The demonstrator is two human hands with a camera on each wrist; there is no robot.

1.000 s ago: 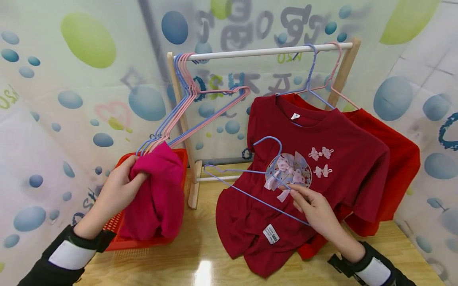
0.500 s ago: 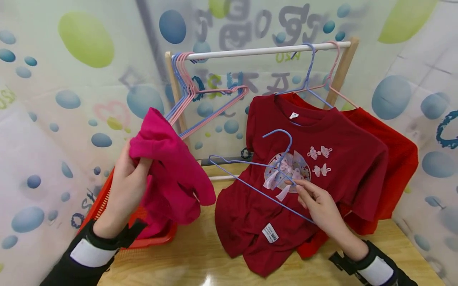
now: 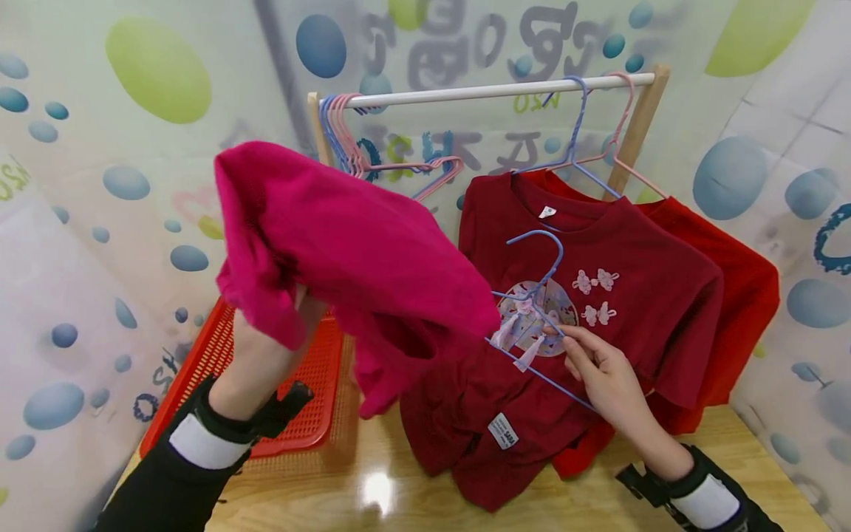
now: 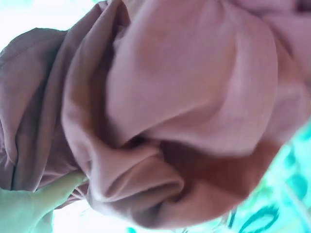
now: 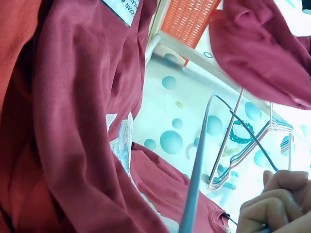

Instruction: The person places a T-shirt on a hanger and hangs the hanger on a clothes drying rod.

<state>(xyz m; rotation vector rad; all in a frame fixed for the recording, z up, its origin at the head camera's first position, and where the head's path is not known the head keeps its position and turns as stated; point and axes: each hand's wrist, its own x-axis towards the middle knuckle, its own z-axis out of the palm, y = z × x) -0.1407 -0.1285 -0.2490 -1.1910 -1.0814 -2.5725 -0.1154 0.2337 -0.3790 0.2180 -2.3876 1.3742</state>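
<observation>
My left hand [image 3: 269, 347] grips a bright pink garment [image 3: 372, 251] and holds it up over the basket's right side and the table. Folds of the garment hide most of the fingers; in the left wrist view the thumb [image 4: 58, 191] presses against the cloth. My right hand [image 3: 605, 373] pinches a blue hanger [image 3: 547, 262] near its neck, hook upward. The pink garment covers the hanger's left end in the head view. Behind the hanger, a dark red short-sleeved garment [image 3: 638, 295] with a round printed patch hangs on the rack.
A red plastic basket [image 3: 326, 399] stands at the left on the wooden table [image 3: 425, 502]. Several pink and blue hangers [image 3: 346, 140] hang at the left end of the rack's white rail [image 3: 459, 94]. A brighter red garment [image 3: 738, 295] hangs behind the dark red one.
My left hand has lifted the pink garment out of the basket and carried it up and right towards the blue hanger. My right hand has raised the hanger slightly and shifted it right.
</observation>
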